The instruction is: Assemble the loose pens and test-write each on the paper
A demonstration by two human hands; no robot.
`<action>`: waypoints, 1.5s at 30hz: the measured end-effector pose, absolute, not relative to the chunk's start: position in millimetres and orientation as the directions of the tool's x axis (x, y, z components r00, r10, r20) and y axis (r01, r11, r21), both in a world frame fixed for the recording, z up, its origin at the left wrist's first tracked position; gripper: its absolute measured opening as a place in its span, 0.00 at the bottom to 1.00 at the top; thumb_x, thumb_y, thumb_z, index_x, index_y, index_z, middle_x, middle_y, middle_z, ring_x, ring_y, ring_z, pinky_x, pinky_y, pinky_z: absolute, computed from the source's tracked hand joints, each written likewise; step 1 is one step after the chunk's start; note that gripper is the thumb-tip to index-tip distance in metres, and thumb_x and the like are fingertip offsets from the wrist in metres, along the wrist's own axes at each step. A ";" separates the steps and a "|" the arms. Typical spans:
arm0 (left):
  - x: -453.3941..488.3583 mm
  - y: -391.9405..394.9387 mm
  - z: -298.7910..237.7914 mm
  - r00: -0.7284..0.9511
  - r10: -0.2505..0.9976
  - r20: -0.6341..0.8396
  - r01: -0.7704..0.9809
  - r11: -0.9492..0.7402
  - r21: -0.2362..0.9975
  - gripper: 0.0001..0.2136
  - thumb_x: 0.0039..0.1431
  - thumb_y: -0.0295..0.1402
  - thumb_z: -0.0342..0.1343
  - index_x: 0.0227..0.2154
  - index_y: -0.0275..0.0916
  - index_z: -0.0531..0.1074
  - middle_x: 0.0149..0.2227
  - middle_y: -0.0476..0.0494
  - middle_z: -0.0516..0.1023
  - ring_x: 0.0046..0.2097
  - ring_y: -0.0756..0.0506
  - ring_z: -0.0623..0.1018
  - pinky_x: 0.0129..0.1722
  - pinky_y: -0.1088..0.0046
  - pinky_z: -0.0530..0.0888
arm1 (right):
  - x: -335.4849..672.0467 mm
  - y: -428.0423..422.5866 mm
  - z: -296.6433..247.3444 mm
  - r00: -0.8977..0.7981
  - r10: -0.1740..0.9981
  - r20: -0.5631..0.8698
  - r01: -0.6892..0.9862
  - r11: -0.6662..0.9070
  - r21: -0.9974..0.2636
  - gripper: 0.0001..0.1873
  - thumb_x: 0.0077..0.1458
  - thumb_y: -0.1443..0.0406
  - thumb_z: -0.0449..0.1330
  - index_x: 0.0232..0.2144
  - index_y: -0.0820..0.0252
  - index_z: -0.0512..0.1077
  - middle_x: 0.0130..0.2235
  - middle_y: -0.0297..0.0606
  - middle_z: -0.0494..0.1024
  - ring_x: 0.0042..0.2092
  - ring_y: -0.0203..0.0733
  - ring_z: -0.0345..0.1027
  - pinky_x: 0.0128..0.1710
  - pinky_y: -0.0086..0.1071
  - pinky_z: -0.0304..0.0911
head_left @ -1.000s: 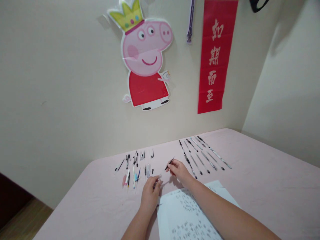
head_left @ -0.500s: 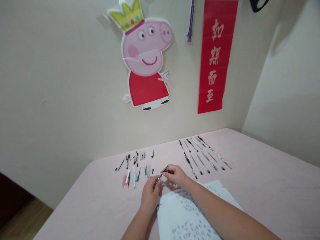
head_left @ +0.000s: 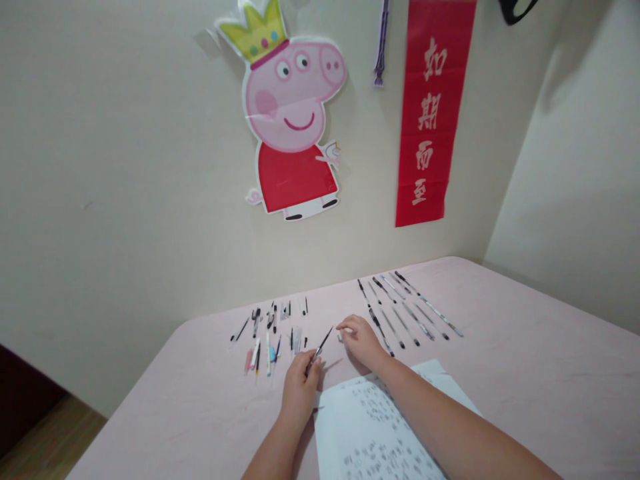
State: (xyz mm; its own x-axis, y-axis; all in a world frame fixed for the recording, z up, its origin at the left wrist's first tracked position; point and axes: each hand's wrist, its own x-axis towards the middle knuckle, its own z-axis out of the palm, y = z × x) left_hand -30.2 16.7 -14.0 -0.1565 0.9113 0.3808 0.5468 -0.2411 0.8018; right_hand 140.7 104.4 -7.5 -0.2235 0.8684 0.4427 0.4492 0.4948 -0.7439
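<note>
My left hand is closed around a slim dark pen, its thin pointed end slanting up to the right. A short way to the right, my right hand is low over the bed-like pink surface, fingers bent towards the pen's end without touching it. At its fingertips shows a small pale piece, too small to name; the thumb is mostly hidden. Under my right forearm lies a white sheet of paper with rows of dark writing.
Taken-apart pen pieces lie in small groups on the left of the pink cloth. Several whole-looking pens lie in two slanted rows at the right. Behind is a wall with a pig cutout and a red banner.
My right hand has come away from the pen, moving slightly up and right with a small pale piece at its fingertips. My left hand keeps the pen, whose thin end is now uncovered.
</note>
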 end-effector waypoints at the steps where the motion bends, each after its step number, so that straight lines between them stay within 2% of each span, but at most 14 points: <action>1: -30.0 16.5 -13.6 -0.161 0.911 0.380 0.544 -0.240 0.804 0.14 0.55 0.39 0.51 0.36 0.37 0.76 0.37 0.39 0.79 0.40 0.41 0.77 0.42 0.63 0.72 | 141.2 104.0 -7.9 -0.235 0.860 0.454 0.497 0.507 -0.704 0.12 0.48 0.75 0.56 0.31 0.60 0.77 0.36 0.41 0.75 0.43 0.43 0.66 0.46 0.36 0.62; 7: -28.6 15.4 -11.8 -0.190 0.904 0.383 0.526 -0.236 0.817 0.14 0.53 0.39 0.51 0.36 0.37 0.76 0.36 0.39 0.79 0.40 0.41 0.77 0.42 0.63 0.72 | 140.9 96.4 -6.5 -0.379 0.824 0.422 0.650 0.562 -0.512 0.14 0.47 0.73 0.58 0.37 0.61 0.77 0.48 0.46 0.74 0.54 0.49 0.59 0.55 0.41 0.54; 11: -28.8 16.1 -11.5 -0.184 0.903 0.388 0.537 -0.238 0.809 0.14 0.53 0.39 0.51 0.35 0.37 0.76 0.35 0.39 0.79 0.39 0.41 0.77 0.41 0.63 0.73 | 140.5 96.3 -6.1 -0.420 0.814 0.400 0.683 0.574 -0.452 0.12 0.48 0.73 0.58 0.35 0.61 0.78 0.49 0.45 0.73 0.57 0.50 0.55 0.57 0.43 0.51; 16: -29.3 16.3 -11.3 -0.178 0.906 0.383 0.553 -0.230 0.801 0.14 0.54 0.38 0.51 0.36 0.37 0.76 0.35 0.39 0.79 0.40 0.41 0.77 0.41 0.62 0.73 | 139.2 97.9 -6.0 -0.408 0.808 0.425 0.679 0.580 -0.450 0.10 0.47 0.75 0.57 0.29 0.62 0.77 0.47 0.45 0.75 0.56 0.49 0.56 0.57 0.41 0.52; 20: -29.6 16.0 -11.1 -0.174 0.905 0.387 0.550 -0.237 0.801 0.13 0.54 0.38 0.51 0.35 0.37 0.76 0.35 0.40 0.79 0.39 0.41 0.77 0.41 0.63 0.73 | 138.7 96.0 -2.4 -0.366 0.800 0.476 0.620 0.591 -0.515 0.10 0.46 0.75 0.57 0.31 0.62 0.75 0.43 0.45 0.76 0.53 0.48 0.61 0.55 0.40 0.55; 25: -30.5 16.2 -11.6 -0.166 0.907 0.386 0.555 -0.238 0.797 0.13 0.54 0.38 0.51 0.36 0.37 0.76 0.36 0.39 0.79 0.40 0.41 0.77 0.42 0.62 0.72 | 135.8 96.5 -1.7 -0.234 0.861 0.451 0.471 0.506 -0.722 0.09 0.48 0.73 0.55 0.33 0.60 0.70 0.35 0.39 0.76 0.39 0.41 0.68 0.43 0.35 0.62; 28: -31.5 16.2 -13.0 -0.165 0.909 0.383 0.571 -0.229 0.789 0.13 0.55 0.38 0.50 0.36 0.37 0.76 0.36 0.39 0.79 0.41 0.41 0.77 0.43 0.62 0.72 | 132.8 100.7 -3.4 -0.136 0.920 0.367 0.291 0.392 -0.873 0.07 0.47 0.71 0.55 0.32 0.59 0.68 0.32 0.36 0.74 0.34 0.39 0.68 0.36 0.31 0.64; 30: -32.1 16.3 -14.5 -0.173 0.907 0.384 0.581 -0.220 0.783 0.13 0.55 0.37 0.51 0.36 0.37 0.76 0.36 0.39 0.79 0.41 0.41 0.77 0.43 0.62 0.72 | 131.9 103.3 -3.2 -0.100 0.939 0.329 0.164 0.342 -0.925 0.08 0.46 0.69 0.56 0.33 0.59 0.68 0.31 0.35 0.74 0.33 0.38 0.67 0.35 0.31 0.63; 33: -32.8 16.7 -16.8 -0.188 0.908 0.373 0.593 -0.198 0.780 0.13 0.54 0.37 0.51 0.36 0.36 0.75 0.37 0.39 0.79 0.41 0.41 0.76 0.44 0.61 0.71 | 132.7 103.6 0.4 -0.114 0.951 0.287 -0.010 0.288 -0.958 0.08 0.45 0.64 0.60 0.31 0.59 0.70 0.30 0.34 0.73 0.33 0.38 0.66 0.35 0.32 0.62; 38: -32.9 16.1 -17.0 -0.196 0.914 0.355 0.610 -0.170 0.774 0.13 0.54 0.37 0.51 0.36 0.36 0.75 0.37 0.39 0.78 0.42 0.41 0.76 0.45 0.61 0.71 | 134.8 94.8 10.5 -0.181 0.974 0.139 -0.241 0.093 -0.966 0.11 0.40 0.60 0.65 0.27 0.59 0.72 0.28 0.34 0.74 0.29 0.36 0.63 0.30 0.30 0.60; 45: -32.6 14.3 -14.6 -0.187 0.917 0.353 0.622 -0.168 0.765 0.13 0.55 0.37 0.50 0.36 0.36 0.75 0.37 0.39 0.78 0.41 0.40 0.76 0.44 0.61 0.71 | 135.6 92.8 14.0 -0.187 0.979 0.078 -0.280 0.023 -0.960 0.13 0.39 0.57 0.67 0.26 0.58 0.75 0.27 0.34 0.74 0.29 0.35 0.62 0.27 0.28 0.58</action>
